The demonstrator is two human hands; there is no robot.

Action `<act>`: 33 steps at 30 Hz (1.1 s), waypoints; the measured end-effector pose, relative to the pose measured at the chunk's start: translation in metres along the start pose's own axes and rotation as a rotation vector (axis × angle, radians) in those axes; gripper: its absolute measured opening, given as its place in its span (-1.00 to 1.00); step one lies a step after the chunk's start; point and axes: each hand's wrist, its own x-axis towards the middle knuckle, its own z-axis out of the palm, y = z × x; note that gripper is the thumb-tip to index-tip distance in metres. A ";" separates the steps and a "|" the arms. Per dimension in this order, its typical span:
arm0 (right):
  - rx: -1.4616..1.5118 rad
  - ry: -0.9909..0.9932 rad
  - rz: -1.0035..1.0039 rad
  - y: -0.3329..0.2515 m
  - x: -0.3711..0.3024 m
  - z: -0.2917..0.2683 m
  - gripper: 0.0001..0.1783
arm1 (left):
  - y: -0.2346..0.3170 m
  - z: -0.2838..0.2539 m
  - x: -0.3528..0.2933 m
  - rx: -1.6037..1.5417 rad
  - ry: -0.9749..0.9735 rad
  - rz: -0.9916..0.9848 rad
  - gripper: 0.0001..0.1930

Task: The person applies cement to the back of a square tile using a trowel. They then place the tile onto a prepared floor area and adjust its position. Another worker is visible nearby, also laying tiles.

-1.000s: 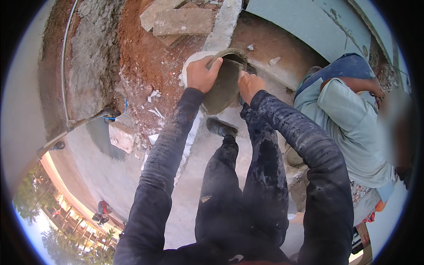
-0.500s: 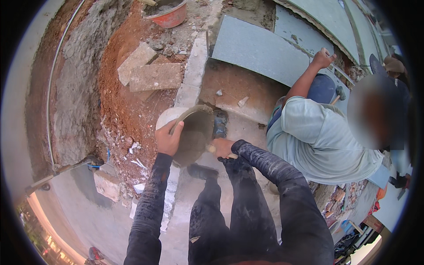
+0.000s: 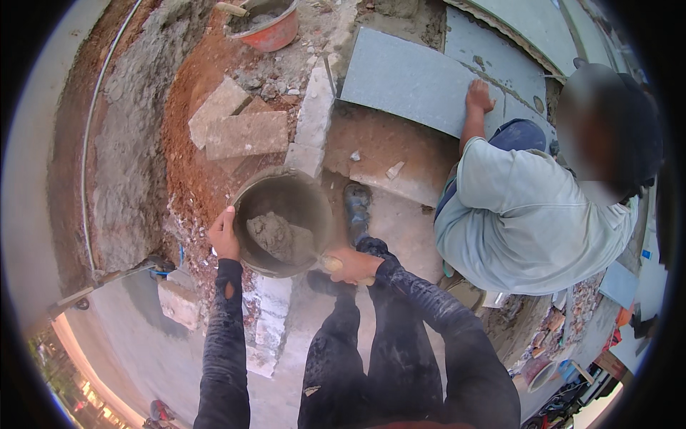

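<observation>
My left hand (image 3: 225,234) grips the left rim of a round dark mortar bucket (image 3: 318,204), its thumb over the edge. A lump of wet grey mortar (image 3: 270,233) lies inside. My right hand (image 3: 354,265) is closed around the wooden handle of a trowel (image 3: 332,264) at the bucket's lower right edge. The trowel's blade reaches into the bucket beside the mortar and is coated grey, so its outline is hard to make out. Below the bucket are my booted feet, one boot (image 3: 356,207) showing to its right.
A person in a pale shirt (image 3: 529,214) crouches at the right, one hand on a grey stone slab (image 3: 407,79). Loose blocks (image 3: 246,136) lie on red soil beyond the bucket. An orange tub (image 3: 275,32) stands at the far side. A low block edge (image 3: 314,107) runs away from me.
The bucket has moved left and tipped upward, showing the mortar inside. Both my hands moved left and slightly down with it. The other person's raised hand has come down onto the slab.
</observation>
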 end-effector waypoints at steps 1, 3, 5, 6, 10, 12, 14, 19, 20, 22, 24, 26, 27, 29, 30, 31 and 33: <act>-0.008 0.005 0.006 -0.006 -0.011 -0.001 -0.67 | -0.008 -0.006 0.002 -0.029 0.020 -0.022 -0.70; -0.009 0.028 0.048 -0.024 -0.038 0.000 -0.66 | -0.017 -0.017 0.003 -0.086 0.065 -0.063 -0.70; 0.034 0.116 0.032 -0.040 -0.071 -0.001 -0.69 | -0.012 -0.012 -0.003 -0.055 0.077 -0.070 -0.70; 0.069 0.151 0.023 -0.046 -0.083 -0.003 -0.71 | -0.017 -0.017 -0.004 -0.070 0.090 -0.079 -0.70; 0.250 0.395 -0.008 -0.073 -0.126 -0.026 -0.74 | -0.005 -0.008 -0.011 -0.049 0.128 -0.084 -0.69; 0.322 0.575 -0.065 -0.092 -0.129 -0.044 -0.75 | -0.009 -0.009 -0.008 -0.083 0.130 -0.107 -0.69; 0.314 0.811 -0.156 -0.101 -0.114 -0.076 -0.76 | -0.013 -0.012 -0.006 -0.021 0.107 -0.083 -0.68; 0.387 1.274 -0.272 -0.147 -0.034 -0.211 -0.82 | 0.002 -0.008 -0.010 0.066 0.118 -0.098 -0.67; 0.361 1.365 -0.242 -0.155 -0.017 -0.247 -0.80 | 0.004 -0.009 -0.010 0.096 0.110 -0.101 -0.67; 0.257 1.542 -0.161 -0.166 0.012 -0.327 -0.75 | 0.008 -0.005 -0.009 0.141 0.092 -0.124 -0.68; 0.147 1.676 -0.089 -0.184 0.046 -0.409 -0.64 | 0.017 0.000 -0.008 0.168 0.096 -0.159 -0.69; -0.050 1.825 0.183 -0.201 0.061 -0.493 -0.57 | 0.022 0.014 0.002 0.196 0.022 -0.141 -0.69; -0.100 1.793 0.242 -0.208 0.065 -0.518 -0.61 | 0.029 0.015 0.001 0.218 0.000 -0.136 -0.69; -0.152 1.791 0.273 -0.206 0.084 -0.526 -0.62 | 0.048 0.030 0.005 0.272 0.065 -0.128 -0.68; -0.157 1.829 0.252 -0.201 0.094 -0.515 -0.59 | 0.052 0.030 0.006 0.291 0.071 -0.146 -0.68; -0.169 1.874 0.224 -0.200 0.097 -0.502 -0.55 | 0.055 0.030 0.004 0.300 0.074 -0.162 -0.67; -0.218 1.816 0.035 -0.162 0.084 -0.479 -0.56 | 0.040 0.018 0.002 0.322 0.019 -0.179 -0.67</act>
